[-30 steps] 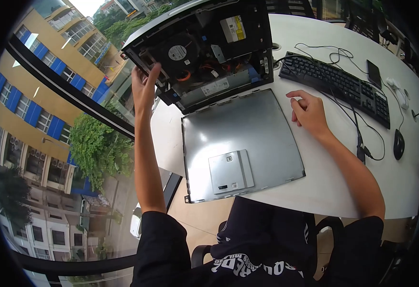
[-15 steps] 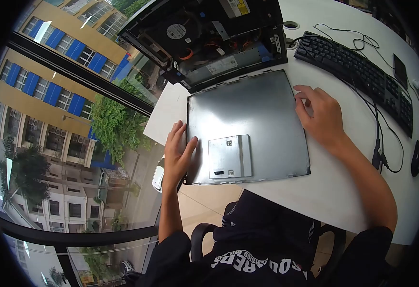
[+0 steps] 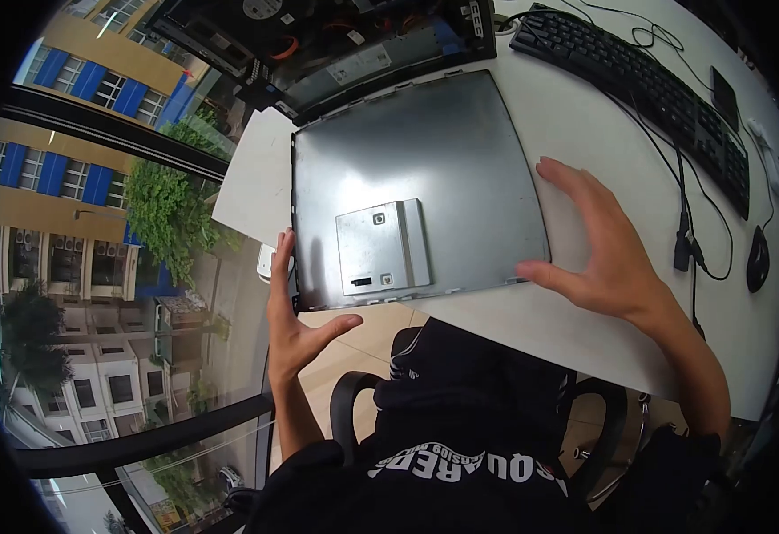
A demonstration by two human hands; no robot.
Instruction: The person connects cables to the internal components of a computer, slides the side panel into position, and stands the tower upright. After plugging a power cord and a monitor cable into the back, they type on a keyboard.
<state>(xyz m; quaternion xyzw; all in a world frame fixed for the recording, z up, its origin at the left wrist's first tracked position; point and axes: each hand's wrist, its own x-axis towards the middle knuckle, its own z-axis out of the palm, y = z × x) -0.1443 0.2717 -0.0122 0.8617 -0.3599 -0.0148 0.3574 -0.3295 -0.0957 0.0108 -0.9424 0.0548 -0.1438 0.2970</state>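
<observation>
A metal computer side panel [image 3: 460, 187] lies flat on the white desk, its inner face up, with a raised bracket [image 3: 380, 249] near its front edge. At the panel's front left corner, my left hand [image 3: 293, 325] is open, fingers stretched along the left edge and thumb out in front. My right hand [image 3: 607, 258] is open too, fingers apart beside the right edge, the thumb tip at the front right corner. Behind the panel stands an opened computer case [image 3: 371, 67], with wires and a fan visible inside.
To the right, a black keyboard [image 3: 629, 89] lies on the desk [image 3: 576, 374] with loose cables [image 3: 683, 240] and a mouse [image 3: 758, 258]. A dark phone-like slab [image 3: 725, 96] is farther back. A window with buildings outside is close on the left; chair armrests [image 3: 349, 409] flank the lap.
The view has shifted, so panel and case appear higher and farther left. My right hand has gone from curled fingers at the right edge to spread near the front corner; my left thumb has left the panel's surface.
</observation>
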